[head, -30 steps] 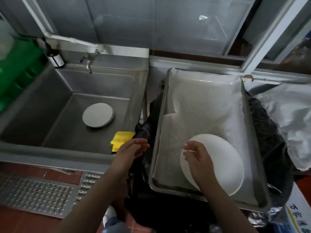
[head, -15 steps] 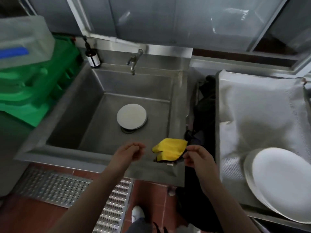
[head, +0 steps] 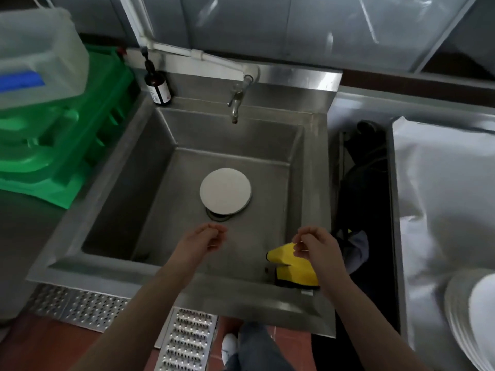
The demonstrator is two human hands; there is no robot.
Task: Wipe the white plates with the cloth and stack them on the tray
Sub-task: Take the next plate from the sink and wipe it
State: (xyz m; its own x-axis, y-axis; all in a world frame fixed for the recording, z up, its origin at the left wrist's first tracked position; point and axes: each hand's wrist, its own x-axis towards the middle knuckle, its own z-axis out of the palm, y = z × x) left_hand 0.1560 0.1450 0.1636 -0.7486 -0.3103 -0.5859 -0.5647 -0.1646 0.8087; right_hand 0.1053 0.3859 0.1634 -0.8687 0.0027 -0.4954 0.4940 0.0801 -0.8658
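Observation:
One white plate (head: 225, 191) lies flat over the drain at the bottom of the steel sink (head: 107, 183). My left hand (head: 207, 238) hovers over the sink's near side with loosely curled fingers and holds nothing. At the sink's front right corner, my right hand (head: 314, 246) pinches the upper edge of the yellow cloth (head: 292, 267). To the right stands the steel tray (head: 393, 210) lined with a white sheet. A stack of white plates (head: 474, 325) sits in its near corner, cut off by the frame edge.
A faucet (head: 236, 103) juts over the sink's back wall, with a brown bottle (head: 158, 87) beside it. Green crates (head: 67, 145) and a clear plastic bin (head: 34, 62) stand at the left. A black bag (head: 361, 196) fills the gap between sink and tray.
My view has swung left from the tray to the sink. My right hand left the plate on the tray and took the yellow cloth. My left hand moved out over the sink.

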